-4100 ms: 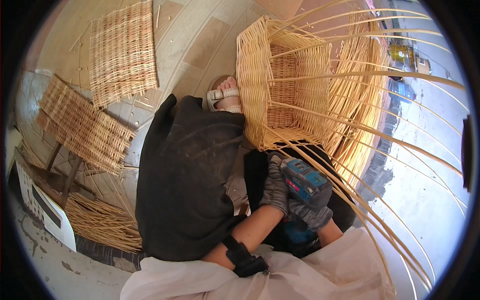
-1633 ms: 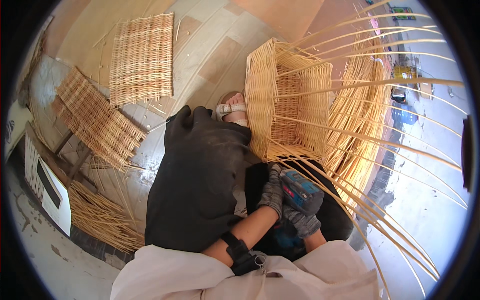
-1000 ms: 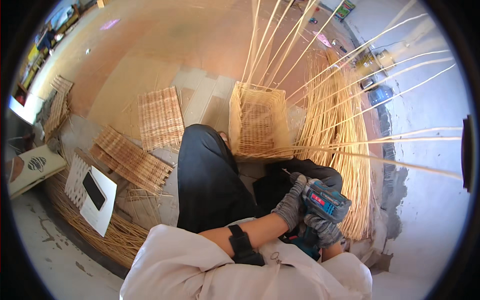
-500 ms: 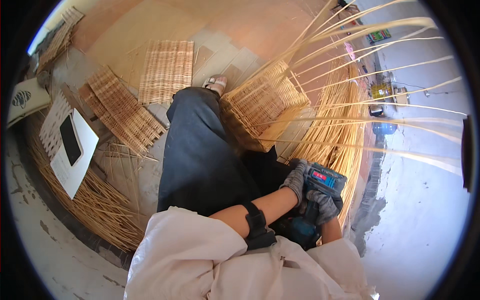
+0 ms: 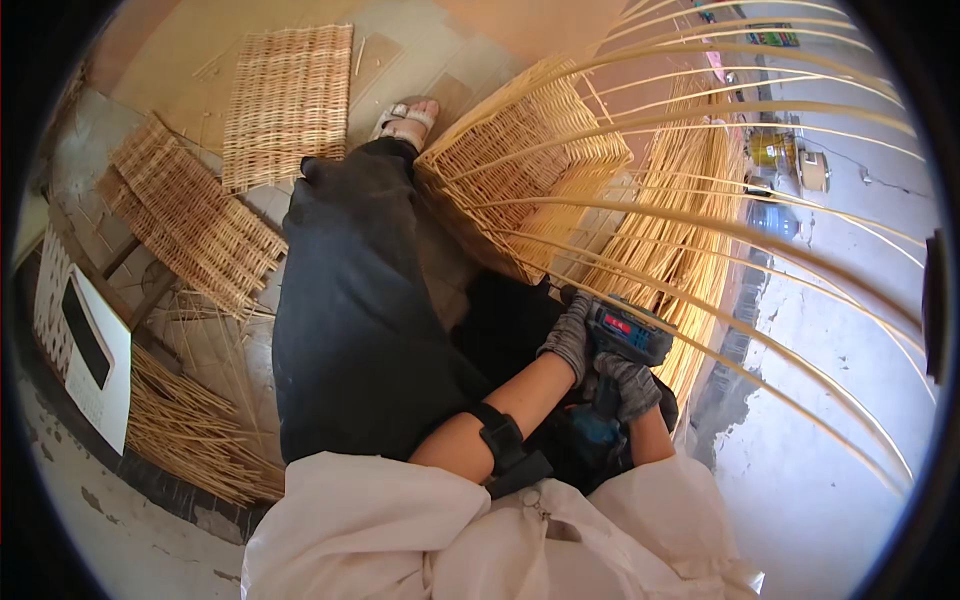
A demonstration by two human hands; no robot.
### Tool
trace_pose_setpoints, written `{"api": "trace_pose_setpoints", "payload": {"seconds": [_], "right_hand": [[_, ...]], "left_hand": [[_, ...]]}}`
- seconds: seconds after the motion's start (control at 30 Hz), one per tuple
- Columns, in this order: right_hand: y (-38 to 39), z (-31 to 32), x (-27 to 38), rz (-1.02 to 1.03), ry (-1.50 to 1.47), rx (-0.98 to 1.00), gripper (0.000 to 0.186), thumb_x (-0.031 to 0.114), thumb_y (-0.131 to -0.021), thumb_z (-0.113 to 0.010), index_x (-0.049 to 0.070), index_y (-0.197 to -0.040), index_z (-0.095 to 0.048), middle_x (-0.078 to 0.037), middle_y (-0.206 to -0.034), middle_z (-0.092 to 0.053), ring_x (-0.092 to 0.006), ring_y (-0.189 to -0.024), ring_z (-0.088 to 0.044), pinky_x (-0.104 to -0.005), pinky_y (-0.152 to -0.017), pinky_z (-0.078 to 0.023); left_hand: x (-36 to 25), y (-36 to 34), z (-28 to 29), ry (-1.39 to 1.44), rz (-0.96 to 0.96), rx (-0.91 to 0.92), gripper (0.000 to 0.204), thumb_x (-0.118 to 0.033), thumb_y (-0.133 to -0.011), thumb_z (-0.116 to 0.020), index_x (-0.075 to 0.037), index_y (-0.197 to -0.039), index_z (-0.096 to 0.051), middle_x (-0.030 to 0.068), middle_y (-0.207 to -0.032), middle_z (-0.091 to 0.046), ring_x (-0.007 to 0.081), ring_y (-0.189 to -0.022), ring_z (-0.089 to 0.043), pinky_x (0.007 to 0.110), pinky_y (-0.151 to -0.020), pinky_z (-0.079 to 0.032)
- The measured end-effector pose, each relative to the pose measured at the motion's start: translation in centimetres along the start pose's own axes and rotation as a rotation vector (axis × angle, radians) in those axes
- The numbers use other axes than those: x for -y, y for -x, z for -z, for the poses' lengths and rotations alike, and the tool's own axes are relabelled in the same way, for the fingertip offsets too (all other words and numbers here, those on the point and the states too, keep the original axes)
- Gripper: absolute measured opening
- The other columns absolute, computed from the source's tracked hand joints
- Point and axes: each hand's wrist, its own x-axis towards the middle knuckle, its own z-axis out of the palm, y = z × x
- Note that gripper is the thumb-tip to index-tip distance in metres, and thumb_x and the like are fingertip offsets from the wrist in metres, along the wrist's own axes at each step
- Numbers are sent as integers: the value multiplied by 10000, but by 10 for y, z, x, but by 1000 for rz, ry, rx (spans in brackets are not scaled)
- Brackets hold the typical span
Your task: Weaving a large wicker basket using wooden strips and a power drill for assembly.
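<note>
A blue and black cordless drill (image 5: 632,333) is held low in front of me, beside the near edge of a half-woven wicker basket (image 5: 520,160). My right hand (image 5: 630,386), in a grey glove, wraps around its handle. Also gloved in grey, my left hand (image 5: 568,338) closes around the drill's front end. The drill's tip points toward the basket and is largely hidden. Long pale canes (image 5: 700,222) fan out from the basket to the right, some passing over the drill.
A cane bundle (image 5: 672,215) lies along the right wall. Woven panels (image 5: 290,105) rest on the floor at the left. Further left, a phone (image 5: 87,330) lies on a white sheet (image 5: 118,385) above more canes (image 5: 190,430). My leg (image 5: 350,310) stretches beside the basket.
The view has shifted, so the panels and phone sit further left. The drill, still in both hands, is slightly nearer the basket. The canes at right now spread lower across the view.
</note>
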Motion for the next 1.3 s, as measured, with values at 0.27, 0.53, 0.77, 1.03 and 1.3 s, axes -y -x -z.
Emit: {"api": "trace_pose_setpoints", "payload": {"seconds": [0.27, 0.53, 0.77, 1.03, 1.3], "right_hand": [[-29, 27, -32, 158, 81, 32, 295, 84, -674, -641, 25, -954, -568, -103, -684, -587, -237, -495, -576, -337, -465, -503], [-44, 48, -53, 198, 203, 26, 301, 75, -689, -635, 23, -975, -560, -103, -728, -592, -246, -515, -571, -345, -489, -502], [-40, 42, -49, 166, 199, 43, 307, 93, -717, -609, 31, -1011, -546, -103, -792, -581, -245, -597, -558, -343, -555, -487], [-41, 31, -43, 135, 188, 57, 315, 115, -750, -580, 40, -1052, -530, -102, -865, -569, -244, -689, -543, -340, -631, -470], [-50, 24, -34, 120, 172, 67, 324, 136, -782, -550, 49, -1092, -514, -102, -938, -557, -243, -782, -527, -337, -706, -453]], "left_hand": [[0, 1, 1, -64, -92, -105, 535, -520, -884, -395, -112, -1216, -492, 158, -1275, -470, 318, -1158, -421, 438, -978, -341], [-6, 1, 5, -110, -106, -144, 553, -522, -884, -405, -92, -1222, -486, 163, -1279, -466, 312, -1150, -432, 410, -970, -354], [-4, 8, 0, -102, -138, -150, 602, -606, -836, -446, -76, -1084, -584, 122, -1083, -603, 276, -992, -548, 406, -845, -450], [-6, -12, 18, -47, -78, -118, 600, -588, -846, -444, -60, -1099, -572, 147, -1082, -599, 296, -976, -558, 423, -828, -457], [-9, -4, 11, -8, -168, -142, 439, -443, -882, -477, -74, -1112, -541, 153, -1096, -558, 284, -1019, -521, 417, -882, -437]]}}
